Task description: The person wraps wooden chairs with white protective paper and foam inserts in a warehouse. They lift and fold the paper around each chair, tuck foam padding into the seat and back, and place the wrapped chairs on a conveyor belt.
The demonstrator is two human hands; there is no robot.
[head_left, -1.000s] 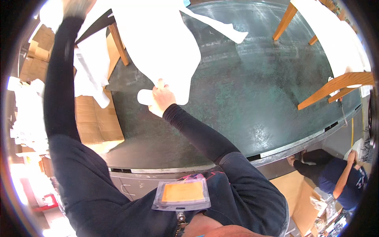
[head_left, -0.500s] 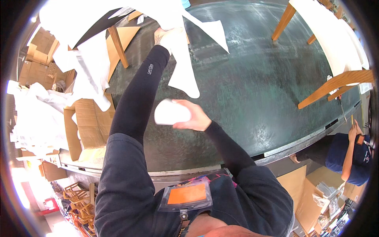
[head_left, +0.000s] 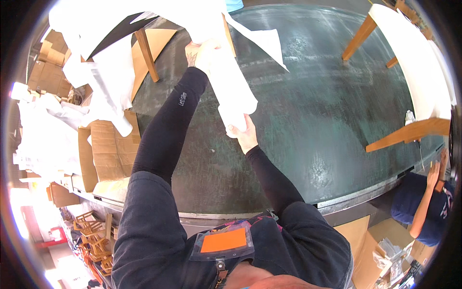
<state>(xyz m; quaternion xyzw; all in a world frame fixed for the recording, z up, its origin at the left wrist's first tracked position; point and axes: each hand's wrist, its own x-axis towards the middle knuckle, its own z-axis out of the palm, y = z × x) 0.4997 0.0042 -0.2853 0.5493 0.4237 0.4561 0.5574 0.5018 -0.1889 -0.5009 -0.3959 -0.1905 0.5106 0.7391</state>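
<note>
At the upper middle, my left hand (head_left: 199, 54) is closed around a wooden leg wrapped in white sheet (head_left: 236, 84), which slants down toward me. A bare strip of the wooden leg (head_left: 229, 36) shows above the wrapping. My right hand (head_left: 245, 136) grips a smooth, rounded white piece (head_left: 232, 116), its exact kind unclear, against the near end of the wrapped leg. My right thumb lies along its near end. A loose pointed flap of white sheet (head_left: 269, 44) hangs right of the leg. Glare washes out detail on the white surfaces.
Beneath lies a dark green worktable (head_left: 308, 115). Another wooden leg (head_left: 147, 55) stands left, beside an open cardboard box (head_left: 113, 154). White-covered furniture with wooden legs (head_left: 402, 132) stands on the right. Beyond the near right edge a co-worker (head_left: 423, 202) has both hands raised.
My right hand has brought the white piece forward and slightly right, up against the wrapped leg's near end. My left hand keeps its hold, and the loose wrapping has closed in around the leg.
</note>
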